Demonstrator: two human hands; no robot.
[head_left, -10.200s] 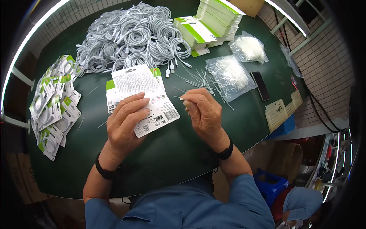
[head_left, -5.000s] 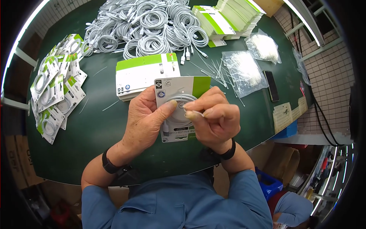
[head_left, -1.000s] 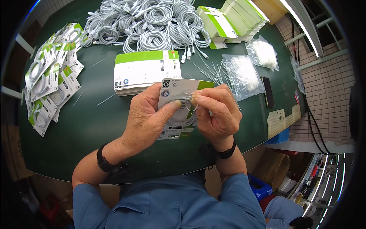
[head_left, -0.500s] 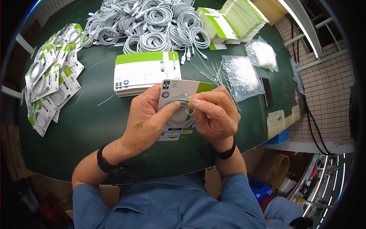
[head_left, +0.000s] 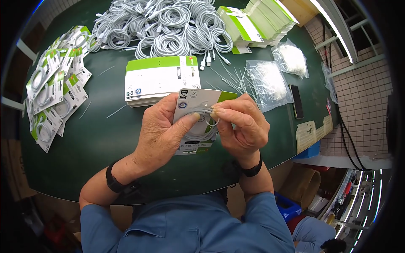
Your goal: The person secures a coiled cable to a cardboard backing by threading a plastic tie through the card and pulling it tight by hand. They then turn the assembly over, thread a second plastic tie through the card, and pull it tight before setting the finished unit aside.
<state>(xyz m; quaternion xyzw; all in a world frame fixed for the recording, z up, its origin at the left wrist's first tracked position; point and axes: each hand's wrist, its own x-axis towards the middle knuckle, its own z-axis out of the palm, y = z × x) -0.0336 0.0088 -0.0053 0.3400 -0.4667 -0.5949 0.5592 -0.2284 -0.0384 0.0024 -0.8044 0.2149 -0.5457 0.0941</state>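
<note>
My left hand grips a white and green packaging card by its left edge. The thumb presses a coiled light-grey cable flat against the card's face. At the card's right side, my right hand is closed in a pinch on a thin white tie that loops by the coil. Its fingertips partly cover the tie. A stack of similar cards lies just beyond my left hand.
A big heap of coiled cables fills the far side. Finished cards with cables pile up at left. More cards stand back right, near bags of white ties and a phone. Loose ties lie scattered.
My right hand has shifted slightly to the right, and the thin loop in its fingers has drawn right with it. My left hand holds the card almost still.
</note>
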